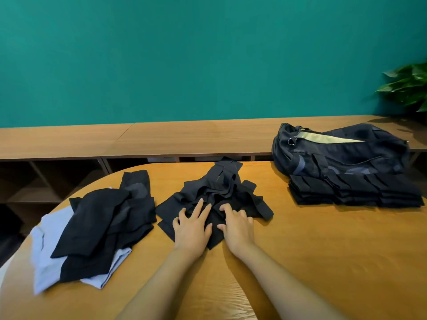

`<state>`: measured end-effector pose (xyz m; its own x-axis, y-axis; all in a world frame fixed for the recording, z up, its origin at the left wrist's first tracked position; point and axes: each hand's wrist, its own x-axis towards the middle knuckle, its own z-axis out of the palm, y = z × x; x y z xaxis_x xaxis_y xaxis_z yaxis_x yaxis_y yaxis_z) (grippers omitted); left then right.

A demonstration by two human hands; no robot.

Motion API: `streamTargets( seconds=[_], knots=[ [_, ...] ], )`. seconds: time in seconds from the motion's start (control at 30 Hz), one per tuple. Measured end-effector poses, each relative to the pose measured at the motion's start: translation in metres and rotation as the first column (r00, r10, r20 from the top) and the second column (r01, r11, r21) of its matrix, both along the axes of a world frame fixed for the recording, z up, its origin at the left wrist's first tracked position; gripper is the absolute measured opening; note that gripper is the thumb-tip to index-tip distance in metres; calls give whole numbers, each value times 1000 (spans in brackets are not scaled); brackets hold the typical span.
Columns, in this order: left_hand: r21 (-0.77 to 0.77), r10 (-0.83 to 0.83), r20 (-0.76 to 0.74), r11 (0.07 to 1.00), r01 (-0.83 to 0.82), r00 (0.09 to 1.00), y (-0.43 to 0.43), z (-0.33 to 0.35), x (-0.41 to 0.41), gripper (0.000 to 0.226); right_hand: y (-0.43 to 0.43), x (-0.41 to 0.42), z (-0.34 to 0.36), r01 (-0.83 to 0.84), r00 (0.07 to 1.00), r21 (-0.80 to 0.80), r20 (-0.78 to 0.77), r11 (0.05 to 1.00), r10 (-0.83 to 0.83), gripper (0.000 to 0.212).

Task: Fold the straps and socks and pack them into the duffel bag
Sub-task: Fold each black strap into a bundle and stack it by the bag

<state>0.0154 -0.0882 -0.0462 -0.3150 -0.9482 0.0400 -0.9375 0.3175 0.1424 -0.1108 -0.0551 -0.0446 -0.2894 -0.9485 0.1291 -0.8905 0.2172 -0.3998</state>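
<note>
A loose heap of black socks and straps [221, 192] lies in the middle of the wooden table [323, 250]. My left hand [193, 227] rests flat on its near edge, fingers spread. My right hand [236, 225] lies beside it on the same heap, fingers bent over the cloth. A dark navy duffel bag [339, 151] with a pale stripe sits at the back right. In front of the bag stands a neat stack of folded black pieces [353, 192]. At the left lies another pile of dark socks [108, 218] over pale blue cloth [46, 257].
A long wooden bench or shelf unit [184, 137] runs behind the table along the teal wall. A green plant [409, 86] stands at the far right. The table's curved edge runs close to the left pile.
</note>
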Motion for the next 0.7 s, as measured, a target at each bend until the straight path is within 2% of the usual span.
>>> streamTargets(
  seconds=[0.13,0.23,0.33,0.43,0.5,0.6,0.67,0.7],
  knots=[
    [-5,4,114,1000,-3,994,-2,-8,-2,49,17,-16,10,-37,997,-31,66,999,39,34],
    [23,0,126,1000,-3,992,-4,-12,1,47,40,-55,16,-85,962,103,269,991,54,31],
    [33,-9,105,999,6,994,-7,-11,2,47,68,-99,19,-154,942,218,326,964,77,29],
    [22,-2,56,1000,1,998,-7,-6,-3,45,88,-119,17,-161,957,336,283,928,64,30],
    [-76,-2,-7,997,1,1000,-3,-3,-9,41,93,-119,12,-116,977,351,208,929,44,29],
    [-249,-116,-105,965,87,988,4,0,-24,35,94,-105,8,-20,1000,159,15,987,18,32],
    [-243,-230,-97,949,201,968,5,2,-39,42,92,-94,5,-54,997,26,-61,998,55,44],
    [-220,-276,-58,941,257,959,3,1,-46,46,91,-89,1,-111,990,30,-81,993,113,51]
  ],
)
